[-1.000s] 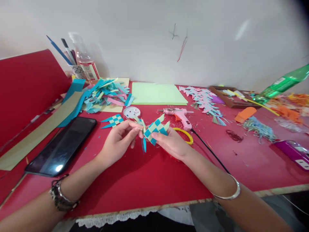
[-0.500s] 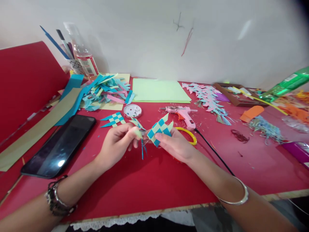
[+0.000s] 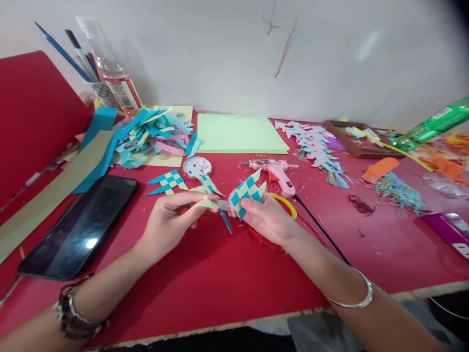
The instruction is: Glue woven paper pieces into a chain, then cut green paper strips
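Observation:
My right hand is closed on a blue and pale green checked woven paper piece, thumb on its face, pointed ends sticking up. My left hand pinches a pale green paper strip between thumb and forefinger. A thin blue strip hangs down beneath those fingertips. Between the hands is a small greyish, see-through thing that I cannot make out. Just behind my left fingers shows a smaller woven bit; left of it lies another checked woven piece.
A pink glue gun with a black cord lies behind my right hand, near a yellow ring. Cut paper strips are heaped at back left, beside a phone. A green bottle leans in at right.
The left fingers have turned, so the pale green strip lies flatter and the blue strip slants to the right. More of the small woven bit behind shows. The view has shifted slightly.

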A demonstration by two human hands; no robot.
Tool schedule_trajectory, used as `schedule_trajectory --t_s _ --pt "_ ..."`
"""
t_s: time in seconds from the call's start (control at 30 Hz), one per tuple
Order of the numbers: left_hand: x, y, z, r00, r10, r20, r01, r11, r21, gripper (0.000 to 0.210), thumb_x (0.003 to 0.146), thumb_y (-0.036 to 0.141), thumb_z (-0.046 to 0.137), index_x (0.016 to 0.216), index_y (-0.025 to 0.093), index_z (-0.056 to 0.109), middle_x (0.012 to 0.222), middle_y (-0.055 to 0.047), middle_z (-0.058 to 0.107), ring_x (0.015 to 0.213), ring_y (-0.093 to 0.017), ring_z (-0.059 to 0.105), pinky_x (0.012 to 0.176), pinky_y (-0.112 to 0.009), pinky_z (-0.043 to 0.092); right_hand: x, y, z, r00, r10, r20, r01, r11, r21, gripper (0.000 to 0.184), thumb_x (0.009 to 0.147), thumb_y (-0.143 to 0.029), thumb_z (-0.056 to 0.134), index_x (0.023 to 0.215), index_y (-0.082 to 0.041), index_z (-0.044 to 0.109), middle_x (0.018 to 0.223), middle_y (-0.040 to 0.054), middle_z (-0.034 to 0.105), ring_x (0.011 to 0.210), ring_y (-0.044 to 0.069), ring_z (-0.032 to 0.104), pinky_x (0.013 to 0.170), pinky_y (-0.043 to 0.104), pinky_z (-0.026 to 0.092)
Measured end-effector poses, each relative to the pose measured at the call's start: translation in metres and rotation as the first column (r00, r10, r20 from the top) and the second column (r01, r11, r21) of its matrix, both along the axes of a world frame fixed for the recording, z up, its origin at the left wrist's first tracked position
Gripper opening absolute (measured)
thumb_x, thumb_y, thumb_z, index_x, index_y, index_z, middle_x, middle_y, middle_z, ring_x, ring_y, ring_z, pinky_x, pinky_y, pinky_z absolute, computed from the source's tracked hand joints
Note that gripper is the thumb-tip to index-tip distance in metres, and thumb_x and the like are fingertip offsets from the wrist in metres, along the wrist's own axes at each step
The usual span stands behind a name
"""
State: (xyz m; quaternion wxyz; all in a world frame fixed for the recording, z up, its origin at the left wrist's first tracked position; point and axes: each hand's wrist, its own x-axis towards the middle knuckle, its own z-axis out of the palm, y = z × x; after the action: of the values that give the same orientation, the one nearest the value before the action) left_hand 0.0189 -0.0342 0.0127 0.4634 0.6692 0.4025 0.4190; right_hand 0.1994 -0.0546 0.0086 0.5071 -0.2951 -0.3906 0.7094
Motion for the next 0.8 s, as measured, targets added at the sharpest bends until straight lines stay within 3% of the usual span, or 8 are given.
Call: schedule_trajectory --t_s 0.17,0.27,0.4,0.53,0.7,0.8 --pt "-0.002 0.004 -0.001 0.999 0.029 0.031 -0.031 0.998 0.053 0.009 0.071 0.023 0.061 0.064 0.019 0.063 0.063 0.0 0.065 0.062 -0.013 0.059 0.06 -0.023 0.046 0.007 0.002 0.005 0.999 -0.036 0.003 0.036 0.999 0.019 0.017 0.065 -0.033 0.069 0.063 -0.02 0.058 0.06 -0.0046 0.055 0.057 0.008 0.05 0.063 0.024 0.043" --pt "-0.003 0.006 -0.003 0.994 0.077 0.082 -0.079 0.997 0.02 0.008 0.07 0.024 0.064 0.065 0.018 0.061 0.064 0.001 0.063 0.058 -0.011 0.055 0.055 -0.021 0.043 0.011 0.005 0.006 0.999 -0.041 -0.026 0.043 0.998 0.049 0.019 0.067 -0.035 0.067 0.062 -0.02 0.056 0.059 -0.0049 0.053 0.056 0.007 0.048 0.061 0.024 0.041" --pt "-0.005 0.006 -0.003 0.99 0.069 0.12 -0.07 0.998 0.006 0.011 0.079 0.026 0.054 0.078 0.018 0.062 0.06 0.003 0.057 0.041 -0.005 0.042 0.04 -0.018 0.032 0.012 0.006 0.006 0.994 -0.037 -0.106 0.043 0.997 0.058 0.019 0.068 -0.034 0.067 0.062 -0.02 0.055 0.059 -0.0054 0.052 0.056 0.006 0.046 0.06 0.022 0.04" --pt "-0.005 0.005 0.0 0.979 0.047 0.2 -0.062 0.996 0.07 0.014 0.083 0.019 0.047 0.09 0.019 0.058 0.067 0.002 0.055 0.042 -0.005 0.041 0.041 -0.019 0.032 0.009 0.004 0.007 0.992 -0.042 -0.115 0.046 0.998 0.031 0.019 0.066 -0.033 0.069 0.064 -0.019 0.056 0.061 -0.0055 0.052 0.054 0.005 0.043 0.056 0.02 0.038" --pt "-0.008 0.01 0.002 0.914 0.118 0.389 -0.191 0.969 0.156 0.003 0.081 0.017 0.05 0.079 0.018 0.052 0.069 0.002 0.051 0.05 -0.007 0.043 0.047 -0.022 0.034 0.007 0.003 0.006 0.997 -0.037 -0.066 0.038 0.999 0.005 0.021 0.062 -0.033 0.072 0.062 -0.018 0.057 0.062 -0.005 0.052 0.053 0.004 0.041 0.053 0.02 0.035" --pt "-0.011 0.017 0.003 0.892 0.15 0.427 -0.257 0.944 0.205 0.007 0.08 0.018 0.05 0.074 0.018 0.05 0.068 0.002 0.051 0.05 -0.008 0.043 0.047 -0.023 0.033 0.008 0.003 0.005 0.998 -0.051 -0.041 0.051 0.999 0.0 0.022 0.062 -0.034 0.072 0.06 -0.018 0.057 0.061 -0.0048 0.051 0.053 0.004 0.041 0.052 0.02 0.034"
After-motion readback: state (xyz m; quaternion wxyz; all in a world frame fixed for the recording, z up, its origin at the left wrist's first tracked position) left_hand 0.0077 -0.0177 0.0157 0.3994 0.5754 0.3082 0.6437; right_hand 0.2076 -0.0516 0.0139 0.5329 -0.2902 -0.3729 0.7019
